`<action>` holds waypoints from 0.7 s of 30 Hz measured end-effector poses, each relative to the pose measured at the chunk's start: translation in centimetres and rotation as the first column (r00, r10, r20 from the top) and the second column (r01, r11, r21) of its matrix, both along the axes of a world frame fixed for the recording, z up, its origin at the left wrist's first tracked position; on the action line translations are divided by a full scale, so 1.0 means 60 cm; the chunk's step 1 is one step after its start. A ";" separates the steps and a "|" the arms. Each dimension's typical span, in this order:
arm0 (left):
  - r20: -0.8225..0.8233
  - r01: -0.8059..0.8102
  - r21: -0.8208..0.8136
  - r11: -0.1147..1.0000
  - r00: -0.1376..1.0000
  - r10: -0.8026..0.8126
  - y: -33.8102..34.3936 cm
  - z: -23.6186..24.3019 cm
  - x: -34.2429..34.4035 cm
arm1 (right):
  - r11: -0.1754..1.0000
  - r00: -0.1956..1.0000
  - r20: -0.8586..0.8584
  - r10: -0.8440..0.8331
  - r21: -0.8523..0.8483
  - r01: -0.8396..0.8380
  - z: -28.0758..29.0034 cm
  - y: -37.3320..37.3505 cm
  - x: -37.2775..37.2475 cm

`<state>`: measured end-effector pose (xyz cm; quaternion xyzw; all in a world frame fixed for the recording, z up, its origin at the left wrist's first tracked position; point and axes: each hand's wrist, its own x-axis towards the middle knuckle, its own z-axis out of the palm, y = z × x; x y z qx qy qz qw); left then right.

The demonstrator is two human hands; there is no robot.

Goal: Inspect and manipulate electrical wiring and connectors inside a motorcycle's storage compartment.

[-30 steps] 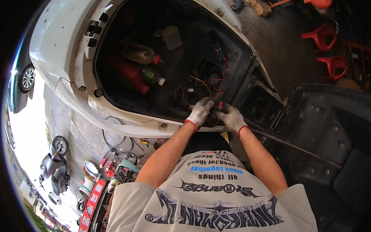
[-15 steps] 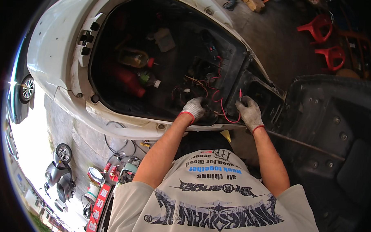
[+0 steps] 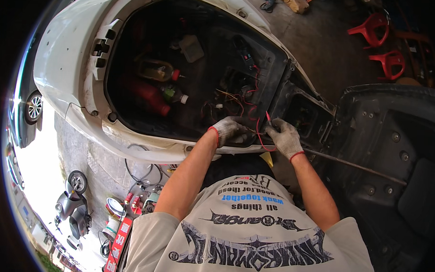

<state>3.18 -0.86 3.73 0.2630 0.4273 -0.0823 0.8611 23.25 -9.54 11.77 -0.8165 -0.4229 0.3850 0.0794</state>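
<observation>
Both my hands wear pale knitted gloves with red cuffs, over the near edge of a scooter's black under-seat compartment (image 3: 199,123). My right hand (image 3: 285,139) is closed on a red test probe (image 3: 268,116), whose tip points up and away from me. The probe's red lead (image 3: 259,132) loops down beside the hand. My left hand (image 3: 230,130) is closed just left of it, its fingers curled around something thin that I cannot make out. Beyond the hands, thin red and yellow wires (image 3: 232,95) lie by an opening in the compartment. A dark handheld meter (image 3: 244,51) rests at the far side.
Several bottles, one a yellowish bottle (image 3: 155,70), lie in the compartment. The raised black seat (image 3: 370,141) stands at right, with a thin metal rod (image 3: 355,166) in front of it. Red plastic chairs (image 3: 388,64) are at far right; a parked scooter (image 3: 72,205) is at lower left.
My right hand has moved left with the red probe, closer to my left hand. My left hand has shifted slightly, its fingers now curled to the right.
</observation>
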 end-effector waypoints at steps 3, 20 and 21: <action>-0.015 -0.225 -0.123 0.967 0.974 0.225 -0.016 0.007 0.006 | 0.991 0.993 -0.051 0.109 -0.075 -0.112 -0.003 -0.009 -0.020; -0.161 -0.444 -0.129 0.886 0.892 0.423 -0.035 -0.005 0.013 | 0.953 0.972 -0.156 0.174 -0.223 -0.206 0.035 0.011 -0.076; -0.161 -0.445 -0.130 0.886 0.891 0.424 -0.036 -0.007 0.014 | 0.954 0.972 -0.155 0.176 -0.217 -0.208 0.033 0.010 -0.076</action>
